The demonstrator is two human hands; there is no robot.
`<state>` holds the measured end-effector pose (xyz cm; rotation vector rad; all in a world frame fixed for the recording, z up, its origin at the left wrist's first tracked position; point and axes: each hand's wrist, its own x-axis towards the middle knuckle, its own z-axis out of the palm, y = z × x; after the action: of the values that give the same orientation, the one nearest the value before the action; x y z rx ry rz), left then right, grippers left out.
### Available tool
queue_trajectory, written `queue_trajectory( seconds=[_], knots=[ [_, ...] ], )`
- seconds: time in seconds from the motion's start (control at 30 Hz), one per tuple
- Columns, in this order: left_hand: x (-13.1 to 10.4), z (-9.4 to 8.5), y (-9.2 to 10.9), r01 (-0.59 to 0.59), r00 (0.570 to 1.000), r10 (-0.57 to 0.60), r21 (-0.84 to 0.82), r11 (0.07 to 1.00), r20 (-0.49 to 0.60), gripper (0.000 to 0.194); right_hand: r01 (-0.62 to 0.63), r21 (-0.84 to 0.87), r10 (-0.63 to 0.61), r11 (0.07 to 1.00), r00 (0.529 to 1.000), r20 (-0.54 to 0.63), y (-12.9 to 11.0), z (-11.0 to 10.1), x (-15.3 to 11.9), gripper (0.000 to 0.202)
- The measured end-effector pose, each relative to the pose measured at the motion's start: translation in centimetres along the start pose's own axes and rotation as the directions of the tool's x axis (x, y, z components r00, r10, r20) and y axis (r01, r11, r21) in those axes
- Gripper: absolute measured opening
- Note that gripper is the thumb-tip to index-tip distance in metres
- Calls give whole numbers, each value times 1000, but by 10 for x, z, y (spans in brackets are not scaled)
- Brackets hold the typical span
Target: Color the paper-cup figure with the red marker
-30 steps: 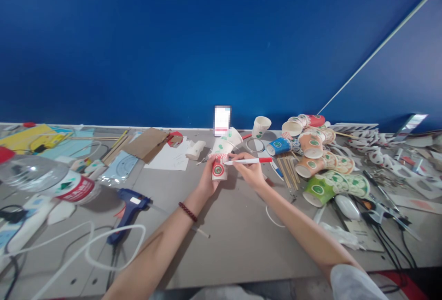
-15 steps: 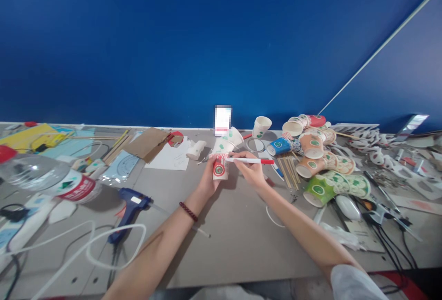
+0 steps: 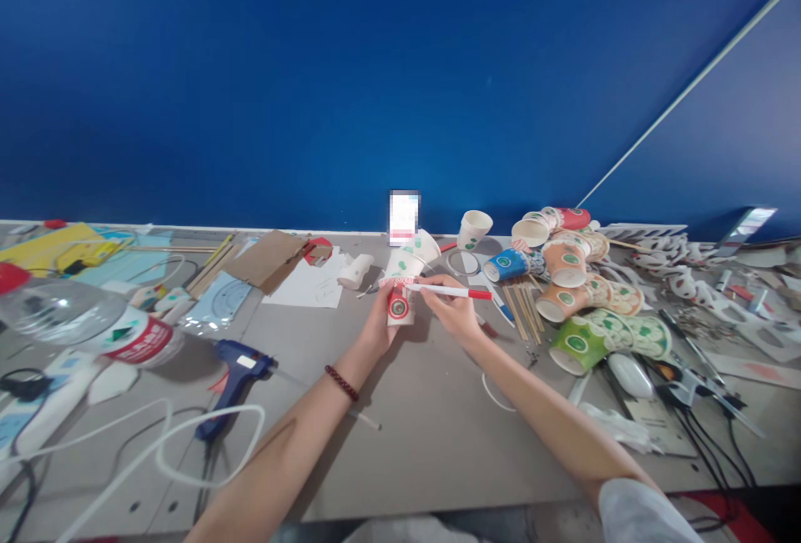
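My left hand [image 3: 376, 322] is closed around a paper cup [image 3: 399, 309] coloured partly red, with a round emblem on its side. Joined to or lying against its upper end are white cups with green marks [image 3: 410, 259]; I cannot tell how they are fixed. Between the fingers of my right hand [image 3: 451, 307] is a marker [image 3: 466, 293] with a white barrel and red end. Its tip points left at the red-coloured cup, by the patterned edge. Behind the cups a phone [image 3: 404, 218] with a blurred screen stands upright.
Coloured paper cups [image 3: 576, 343] lie in a group on the right, near wooden sticks [image 3: 524, 309]. A white cup [image 3: 474, 230] stands at the back. On the left are a blue glue gun [image 3: 234, 380], a large bottle [image 3: 93, 322], cardboard [image 3: 268, 262] and loose cables.
The marker and my right hand have shifted very slightly left along the cup. The red cup in my left hand has turned or moved slightly right.
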<state>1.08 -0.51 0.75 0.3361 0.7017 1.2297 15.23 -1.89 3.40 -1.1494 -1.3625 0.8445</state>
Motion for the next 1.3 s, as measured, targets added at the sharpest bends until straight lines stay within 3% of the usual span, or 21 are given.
queue_trajectory(
  seconds=[0.97, 1.3],
  knots=[
    [-1, 9, 5, 12, 998, -9, 40, 999, -65, 20, -13, 44, 14, 999, 1000, -8, 4, 3, 8, 13],
    [1, 4, 6, -4, 1000, 5, 36, 999, -30, 24, -35, 40, 36, 999, 999, -14, 3, 5, 8, 14]
  ],
)
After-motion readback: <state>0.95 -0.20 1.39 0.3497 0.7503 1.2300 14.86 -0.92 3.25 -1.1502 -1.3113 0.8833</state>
